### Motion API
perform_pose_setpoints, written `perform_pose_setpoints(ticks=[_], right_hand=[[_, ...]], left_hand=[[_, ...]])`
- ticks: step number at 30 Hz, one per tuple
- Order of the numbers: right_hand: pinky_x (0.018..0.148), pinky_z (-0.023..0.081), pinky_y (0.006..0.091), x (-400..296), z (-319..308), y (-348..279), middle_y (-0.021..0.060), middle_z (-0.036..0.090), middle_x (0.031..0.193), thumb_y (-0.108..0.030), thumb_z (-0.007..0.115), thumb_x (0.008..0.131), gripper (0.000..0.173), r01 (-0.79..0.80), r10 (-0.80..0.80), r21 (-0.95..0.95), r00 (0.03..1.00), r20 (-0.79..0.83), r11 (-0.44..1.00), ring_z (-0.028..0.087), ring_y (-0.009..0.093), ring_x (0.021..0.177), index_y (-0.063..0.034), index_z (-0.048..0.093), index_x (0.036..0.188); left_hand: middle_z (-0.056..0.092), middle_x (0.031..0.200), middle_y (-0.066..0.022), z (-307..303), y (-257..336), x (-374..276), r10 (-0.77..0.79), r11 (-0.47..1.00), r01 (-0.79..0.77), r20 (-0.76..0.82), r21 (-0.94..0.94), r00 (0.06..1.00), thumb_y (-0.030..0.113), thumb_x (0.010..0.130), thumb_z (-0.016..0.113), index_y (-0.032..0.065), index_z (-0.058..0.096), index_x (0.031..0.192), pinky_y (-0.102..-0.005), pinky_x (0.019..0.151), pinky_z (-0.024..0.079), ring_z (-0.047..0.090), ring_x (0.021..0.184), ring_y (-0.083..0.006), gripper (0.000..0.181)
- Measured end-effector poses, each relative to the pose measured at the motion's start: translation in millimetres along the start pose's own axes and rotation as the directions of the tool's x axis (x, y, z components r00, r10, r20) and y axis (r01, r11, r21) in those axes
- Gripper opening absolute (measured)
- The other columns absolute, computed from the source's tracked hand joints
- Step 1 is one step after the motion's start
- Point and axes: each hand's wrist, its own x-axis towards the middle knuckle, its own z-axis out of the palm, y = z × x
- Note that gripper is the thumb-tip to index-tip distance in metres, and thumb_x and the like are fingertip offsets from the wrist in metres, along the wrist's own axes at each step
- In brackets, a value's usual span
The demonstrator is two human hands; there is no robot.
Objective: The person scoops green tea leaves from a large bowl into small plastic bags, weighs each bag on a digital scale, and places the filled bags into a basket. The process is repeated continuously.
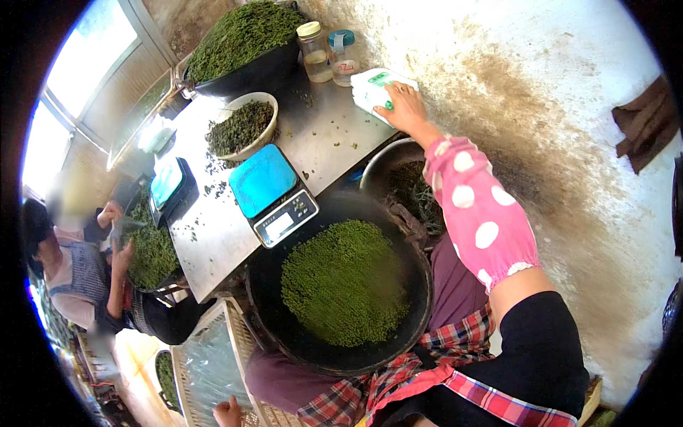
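My right hand (405, 107) rests on a stack of white packets with green print (368, 88) at the table's wall-side corner. Its thumb and fingers are spread over the top packet. Low in the view, my left hand (228, 412) is at a cream plastic basket (232, 320) of clear plastic bags (208, 363). Its fingers are curled, and whether they pinch a bag cannot be made out. A wide black pan (267, 315) of small green buds or leaves (341, 283) sits between my knees. A kitchen scale with a blue platform (264, 179) stands at the near table edge.
On the metal table (320, 149) stand a white bowl of dark leaves (243, 125), two lidded jars (317, 58) (344, 64) and a second scale (168, 184). A heaped black basin (235, 74) is behind. A metal basin (373, 171) adjoins the pan. Another person (85, 267) works at left.
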Motion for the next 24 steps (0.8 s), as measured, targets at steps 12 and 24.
perform_pose_setpoints(ticks=[12,24], right_hand=[[0.058,0.056,0.0423,39,26,8,0.0168,0.070,0.076,-0.020,0.053,0.090,0.030,0.339,-0.284,-0.067,0.866,0.411,0.938,0.070,0.033,0.067,0.0063,0.060,0.103],[0.052,0.055,0.0357,-12,-158,-24,0.0127,0.062,0.071,-0.007,0.061,0.086,0.025,0.383,-0.451,0.318,0.875,0.177,0.867,0.067,0.024,0.065,0.0012,0.056,0.108]], left_hand=[[0.066,0.071,-0.0120,20,303,-54,0.552,0.768,-0.499,0.018,-0.402,0.834,0.017,0.095,0.062,-0.0056,0.068,0.090,-0.0293,0.064,0.047,0.061,0.070,-0.0120,0.024],[0.054,0.125,-0.0259,48,543,-64,0.759,0.149,0.276,0.289,-0.950,0.584,0.060,0.095,0.051,-0.0083,0.045,0.127,-0.0453,0.094,0.052,0.059,0.112,-0.0325,0.076]])
